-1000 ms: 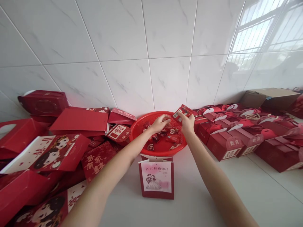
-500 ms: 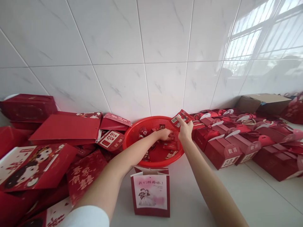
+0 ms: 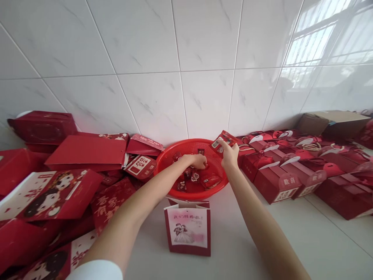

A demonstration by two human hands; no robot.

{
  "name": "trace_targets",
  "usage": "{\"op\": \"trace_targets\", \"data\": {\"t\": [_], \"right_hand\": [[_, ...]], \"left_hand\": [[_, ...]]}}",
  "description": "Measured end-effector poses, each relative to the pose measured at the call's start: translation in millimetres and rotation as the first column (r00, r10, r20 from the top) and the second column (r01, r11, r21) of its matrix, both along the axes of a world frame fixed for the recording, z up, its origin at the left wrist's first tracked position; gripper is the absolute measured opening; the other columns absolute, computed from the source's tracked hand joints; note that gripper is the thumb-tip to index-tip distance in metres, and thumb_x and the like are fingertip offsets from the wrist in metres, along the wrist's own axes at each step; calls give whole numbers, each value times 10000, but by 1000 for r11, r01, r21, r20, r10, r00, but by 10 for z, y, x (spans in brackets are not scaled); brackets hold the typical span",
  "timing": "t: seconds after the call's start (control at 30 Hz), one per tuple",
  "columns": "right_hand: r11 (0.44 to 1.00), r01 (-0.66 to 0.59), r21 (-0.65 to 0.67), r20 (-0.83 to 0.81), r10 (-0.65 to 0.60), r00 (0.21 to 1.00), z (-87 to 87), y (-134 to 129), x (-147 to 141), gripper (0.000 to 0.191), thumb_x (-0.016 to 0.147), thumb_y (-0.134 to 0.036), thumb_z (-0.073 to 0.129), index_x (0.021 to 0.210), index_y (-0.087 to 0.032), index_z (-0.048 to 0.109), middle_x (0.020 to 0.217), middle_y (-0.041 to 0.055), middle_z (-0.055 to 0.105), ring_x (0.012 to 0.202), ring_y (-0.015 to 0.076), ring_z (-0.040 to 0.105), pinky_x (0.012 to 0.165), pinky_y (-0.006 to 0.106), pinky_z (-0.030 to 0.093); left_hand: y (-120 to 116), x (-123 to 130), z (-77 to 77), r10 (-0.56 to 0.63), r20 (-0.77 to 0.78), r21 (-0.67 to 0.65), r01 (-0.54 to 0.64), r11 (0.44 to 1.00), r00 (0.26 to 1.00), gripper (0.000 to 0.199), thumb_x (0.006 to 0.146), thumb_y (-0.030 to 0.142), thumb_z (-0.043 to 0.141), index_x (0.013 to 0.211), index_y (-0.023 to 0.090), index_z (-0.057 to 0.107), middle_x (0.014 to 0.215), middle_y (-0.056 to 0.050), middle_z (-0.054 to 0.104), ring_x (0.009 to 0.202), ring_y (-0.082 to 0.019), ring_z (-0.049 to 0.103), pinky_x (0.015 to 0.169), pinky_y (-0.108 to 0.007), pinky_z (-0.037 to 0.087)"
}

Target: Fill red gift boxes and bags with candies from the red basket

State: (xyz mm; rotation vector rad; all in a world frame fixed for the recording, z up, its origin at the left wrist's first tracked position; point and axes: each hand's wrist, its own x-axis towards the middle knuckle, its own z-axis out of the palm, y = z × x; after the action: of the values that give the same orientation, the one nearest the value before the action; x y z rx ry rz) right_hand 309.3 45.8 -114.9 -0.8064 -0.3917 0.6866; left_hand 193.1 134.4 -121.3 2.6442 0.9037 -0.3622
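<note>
Red plastic basket (image 3: 189, 147) sits against the white tile wall (image 3: 148, 105), wrapped sweets (image 3: 194, 177) scattered in it. Left hand (image 3: 199, 161) is down inside the basket, fingers curled over the sweets; can't tell if it has hold of any, fingertips hidden. Right hand (image 3: 230, 156) is partly closed, thumb over fingers, pinching a red packet (image 3: 223, 140) above the basket's right rim. 1 paper bag (image 3: 189, 229) stands upright just in front of the basket, top open, 2 printed figures on its front. White sleeve (image 3: 96, 270) on left arm. Left side: jumbled pile of red boxes (image 3: 87, 152), some tipped over. Right side: rows of handled gift boxes (image 3: 275, 182), upright, close together. 1 brown carton (image 3: 314, 124) behind those, near wall. Pale surface (image 3: 233, 237) under everything.
</note>
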Motion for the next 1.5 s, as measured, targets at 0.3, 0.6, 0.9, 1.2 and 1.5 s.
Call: {"op": "trace_targets", "data": {"t": [0.3,0.6,0.9,1.2,1.5], "right_hand": [[999,-42,-25,22,42,999,38,-32,-27,280,598,-172,778,774,-187,561,685,-35,652,641,147,645,600,266,574],[996,-80,-40,59,83,995,52,-69,-37,305,564,-177,802,754,-188,564,675,-28,657,640,155,649,568,264,569],[995,-83,-61,77,88,993,59,-86,-49,289,580,-184,791,753,-190,559,675,-25,655,649,162,649,574,270,561],[991,-103,-80,86,109,990,82,-95,-55,278,594,-157,782,742,-189,549,665,-24,650,644,164,642,576,273,546],[988,-154,-31,63,156,986,74,-98,-57,304,541,-177,819,744,-188,593,666,-33,676,625,155,656,570,255,558]], "left_hand": [[-146,-497,289,137,129,-4,-137,991,982,228,827,279,532,925,189,717,913,-32,741,799,-188,655,680,-240,450],[-282,-760,246,139,184,25,-146,989,973,417,667,180,682,1082,211,712,1038,-30,742,921,-214,667,739,-240,469],[-287,-652,204,119,83,54,-124,991,989,366,701,61,586,996,196,755,1097,-64,758,984,-227,689,810,-254,488],[-367,-383,-26,56,-50,-15,-57,998,997,313,580,290,839,862,202,736,933,-43,747,836,-245,678,703,-283,487],[-409,-592,137,178,277,-81,-162,984,944,229,671,233,755,880,186,675,903,-23,720,850,-210,668,718,-269,485]]}}
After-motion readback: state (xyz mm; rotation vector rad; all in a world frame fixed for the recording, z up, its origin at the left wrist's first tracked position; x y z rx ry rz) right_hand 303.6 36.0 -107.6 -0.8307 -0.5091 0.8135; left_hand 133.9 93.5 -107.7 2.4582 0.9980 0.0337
